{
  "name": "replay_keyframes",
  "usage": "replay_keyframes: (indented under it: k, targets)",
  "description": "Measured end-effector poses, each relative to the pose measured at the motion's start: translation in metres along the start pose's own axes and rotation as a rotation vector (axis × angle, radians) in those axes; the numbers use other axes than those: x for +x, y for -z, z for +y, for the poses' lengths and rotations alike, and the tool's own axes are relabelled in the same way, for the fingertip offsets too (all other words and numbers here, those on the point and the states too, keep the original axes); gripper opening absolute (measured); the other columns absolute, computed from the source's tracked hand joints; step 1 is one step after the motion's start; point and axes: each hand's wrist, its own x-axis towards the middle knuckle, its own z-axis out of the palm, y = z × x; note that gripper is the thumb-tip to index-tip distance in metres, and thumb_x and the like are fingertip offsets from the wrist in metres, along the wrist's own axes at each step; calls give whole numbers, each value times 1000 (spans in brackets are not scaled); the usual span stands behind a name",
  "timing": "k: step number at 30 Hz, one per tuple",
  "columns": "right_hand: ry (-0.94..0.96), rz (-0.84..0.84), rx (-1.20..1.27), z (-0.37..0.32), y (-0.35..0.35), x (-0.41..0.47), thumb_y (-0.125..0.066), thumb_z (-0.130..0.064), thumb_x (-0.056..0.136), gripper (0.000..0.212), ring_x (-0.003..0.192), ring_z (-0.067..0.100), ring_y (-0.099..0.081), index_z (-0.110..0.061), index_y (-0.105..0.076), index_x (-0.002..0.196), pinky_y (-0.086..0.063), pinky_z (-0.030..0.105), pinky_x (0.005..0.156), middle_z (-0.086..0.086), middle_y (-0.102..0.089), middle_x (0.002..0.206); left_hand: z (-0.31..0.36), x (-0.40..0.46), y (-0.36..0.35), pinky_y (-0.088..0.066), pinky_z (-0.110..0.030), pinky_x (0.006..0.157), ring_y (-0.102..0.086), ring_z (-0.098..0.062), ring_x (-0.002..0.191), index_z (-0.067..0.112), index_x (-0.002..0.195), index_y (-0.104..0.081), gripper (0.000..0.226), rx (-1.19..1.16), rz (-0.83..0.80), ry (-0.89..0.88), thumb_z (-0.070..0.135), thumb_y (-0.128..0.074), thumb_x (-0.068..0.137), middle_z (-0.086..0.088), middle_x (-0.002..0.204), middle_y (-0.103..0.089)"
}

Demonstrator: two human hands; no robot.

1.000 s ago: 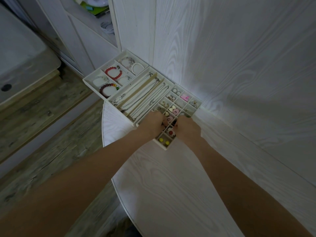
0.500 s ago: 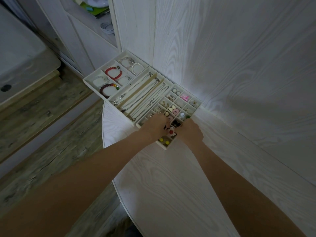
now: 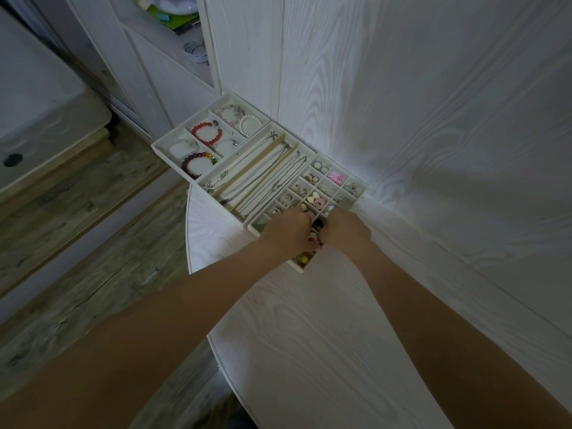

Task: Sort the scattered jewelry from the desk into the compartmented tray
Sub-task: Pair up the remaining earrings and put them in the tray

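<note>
Two hands: left hand (image 3: 289, 232) and right hand (image 3: 346, 229) curl over small earring compartments (image 3: 312, 198); pinch unclear.
Earrings: tiny, light, slippery; judged best pinched by fingertips.

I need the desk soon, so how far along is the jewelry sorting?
Nearly done, it seems. Bracelets and necklaces already lie in their trays, and most small compartments of the grid tray hold pieces. Both the left hand and right hand work over its near cells; what they hold is hidden. No loose jewelry shows on the desk.
</note>
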Motion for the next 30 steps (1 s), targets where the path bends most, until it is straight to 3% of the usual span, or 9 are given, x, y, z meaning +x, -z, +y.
replay_keyframes:
  k: [4, 7, 11, 16, 25, 30]
  targets:
    - [40, 47, -109, -1, 0, -1, -57, -8, 85, 22, 79, 20, -55, -7, -56, 107, -41, 29, 64, 2, -53, 84, 1, 1, -1, -45, -33, 86, -55, -23, 101, 2, 98, -67, 28, -7, -13, 5, 26, -67, 84, -13, 101, -64]
    - [56, 93, -100, 1, -5, -1, -58, -5, 85, 16, 82, 22, -60, -6, -61, 101, -42, 29, 63, 5, -59, 90, -3, 1, -1, -47, -35, 88, -58, -24, 99, 0, 97, -70, 22, -8, -36, 10, 18, -61, 88, -13, 100, -65]
    - [160, 138, -62, 10, -11, -6, -57, -5, 87, 17, 87, 22, -62, -15, -69, 94, -44, 28, 65, 3, -63, 98, -13, 3, -2, -50, -32, 86, -61, -24, 97, 8, 105, -70, 20, 12, -8, 20, 11, -56, 90, -12, 108, -63]
    - [294, 220, -109, 16, -17, -12, -57, -15, 90, 18, 95, 20, -59, -22, -69, 102, -39, 24, 67, 2, -59, 107, -15, 7, -1, -44, -25, 85, -58, -23, 102, 13, 109, -69, 23, 52, 13, -52, 10, -57, 89, -10, 115, -58]
    - [262, 278, -126, 18, -25, -8, -52, -18, 94, 21, 90, 19, -61, -21, -70, 102, -40, 24, 64, 2, -61, 106, -7, 12, 5, -40, -25, 80, -52, -21, 108, 10, 109, -68, 22, 121, 1, -141, 11, -55, 90, -9, 115, -57]
    - [258, 276, -120, 16, -26, -5, -52, -16, 94, 21, 89, 19, -61, -18, -71, 99, -41, 24, 64, 2, -62, 104, -6, 14, 3, -43, -29, 83, -54, -24, 105, 5, 111, -66, 23, 122, 18, -106, 11, -52, 93, -12, 115, -57]
